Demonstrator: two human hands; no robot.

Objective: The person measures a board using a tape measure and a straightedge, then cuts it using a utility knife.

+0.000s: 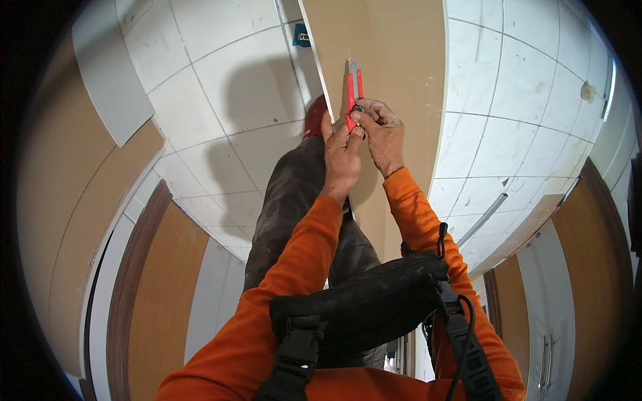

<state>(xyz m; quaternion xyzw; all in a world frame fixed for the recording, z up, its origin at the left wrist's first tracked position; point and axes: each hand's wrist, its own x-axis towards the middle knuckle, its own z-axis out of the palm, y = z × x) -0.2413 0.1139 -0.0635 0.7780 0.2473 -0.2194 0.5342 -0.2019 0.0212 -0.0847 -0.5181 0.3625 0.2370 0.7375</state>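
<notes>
A red and grey utility knife (350,85) is between my two hands, above a long tan board (408,53). Its far end points away from me, close over the board's surface. My left hand (343,160) is closed around the near end, the thumb against the red body. With thumb and fingers bent, my right hand (384,134) pinches the knife at a small dark knob (359,109). The fingers partly cover the handle, and whether a blade sticks out is too small to tell.
White floor tiles (221,87) lie on both sides of the board. A small teal object (301,35) sits by the board's left edge. Further left are a grey panel (114,73) and another tan board (53,154). A metal bar (485,217) lies at right. My red shoe (314,119) is beside the board.
</notes>
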